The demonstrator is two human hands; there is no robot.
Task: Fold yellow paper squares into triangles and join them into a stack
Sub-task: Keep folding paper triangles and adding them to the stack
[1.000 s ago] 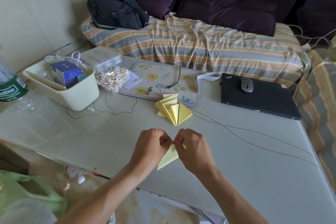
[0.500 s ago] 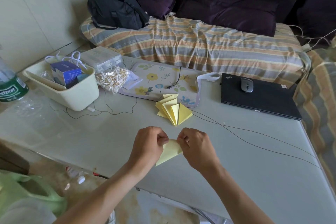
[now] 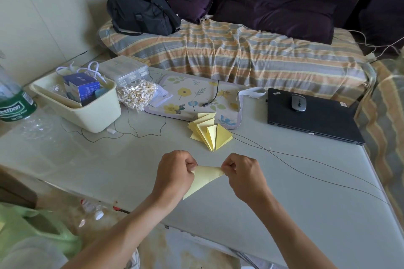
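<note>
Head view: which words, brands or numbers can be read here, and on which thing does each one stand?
"estbon": green label of the bottle; the first letters are cut off at the edge.
"ThinkPad": corner of the black laptop, small but legible.
Smaller line under "estbon": too blurred to read.
Print on the blue box: too small to read.
Print on the white slip: too small to read.

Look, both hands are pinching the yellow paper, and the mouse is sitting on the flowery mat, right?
Not quite. Both the left hand and right hand pinch the yellow paper, but the head view shows the mouse sitting on the closed black laptop, not on the flowery mat.
</note>
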